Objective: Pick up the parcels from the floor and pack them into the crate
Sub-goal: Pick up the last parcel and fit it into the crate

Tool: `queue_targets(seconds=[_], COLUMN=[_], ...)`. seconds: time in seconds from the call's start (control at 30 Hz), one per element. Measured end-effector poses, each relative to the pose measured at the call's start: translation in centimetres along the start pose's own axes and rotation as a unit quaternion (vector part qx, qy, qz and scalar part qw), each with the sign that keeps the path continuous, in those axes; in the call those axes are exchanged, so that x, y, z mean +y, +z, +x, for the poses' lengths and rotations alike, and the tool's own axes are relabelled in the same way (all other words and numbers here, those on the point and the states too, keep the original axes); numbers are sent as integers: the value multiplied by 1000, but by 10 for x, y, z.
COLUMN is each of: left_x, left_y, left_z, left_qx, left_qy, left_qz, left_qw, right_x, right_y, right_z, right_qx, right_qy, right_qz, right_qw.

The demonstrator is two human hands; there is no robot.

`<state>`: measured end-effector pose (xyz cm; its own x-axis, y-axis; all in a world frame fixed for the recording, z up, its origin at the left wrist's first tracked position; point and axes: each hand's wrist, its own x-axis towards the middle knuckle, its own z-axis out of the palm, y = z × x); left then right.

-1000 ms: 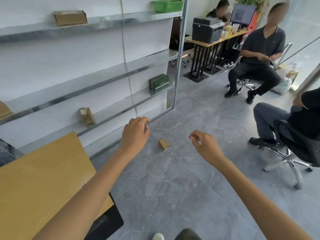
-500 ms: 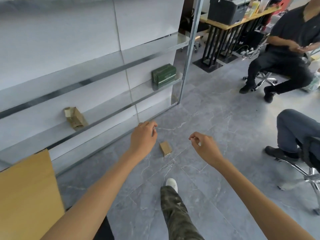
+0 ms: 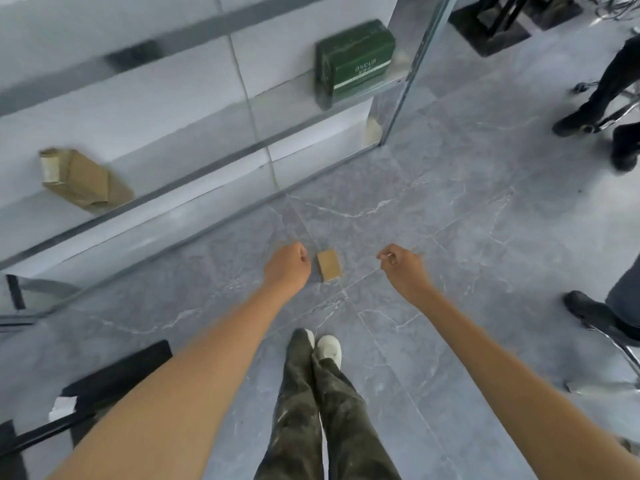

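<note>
Cardboard parcel (image 3: 329, 269) on floor (image 3: 450, 202) | left hand (image 3: 286, 270) curled beside — right hand (image 3: 403, 268) curled

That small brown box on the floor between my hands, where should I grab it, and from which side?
Come from above and pinch its two long sides: the box lies flat on the floor with its top and sides free. The left hand is nearest.
</note>
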<state>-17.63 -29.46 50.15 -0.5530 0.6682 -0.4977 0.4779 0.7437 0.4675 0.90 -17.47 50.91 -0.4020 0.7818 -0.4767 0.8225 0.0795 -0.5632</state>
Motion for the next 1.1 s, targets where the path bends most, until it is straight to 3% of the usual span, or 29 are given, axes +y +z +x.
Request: queue_targets(seconds=[0.17,0.33,0.47,0.63,0.77,0.83,1.1], left_x=[-73,-153,-205,-234,-214,-200,-107], left_y=[133,288,392,460,453,427,221], left_z=[143,273,338,383,374,355,258], left_qx=[-100,-153,-167,-239,-308,-299,-186], left_qy=[-63,-151,-197,-218,-221,-214,-137], left_qz=[-10,-103,-237,-292,-330,-349,-350], left_qw=[993,971,937,900,864,862,908], right_x=[87,192,251,292,281,265,120], right_y=[122,265,354,411,408,384,221], right_z=[140,271,350,398,389,375,268], right_qx=[-37,-92,-125,-156,-118,-97,-71], right_qy=[69,102,147,131,132,117,66], right_qz=[5,-11,41,57,166,211,331], right_qw=[997,990,980,977,970,966,939])
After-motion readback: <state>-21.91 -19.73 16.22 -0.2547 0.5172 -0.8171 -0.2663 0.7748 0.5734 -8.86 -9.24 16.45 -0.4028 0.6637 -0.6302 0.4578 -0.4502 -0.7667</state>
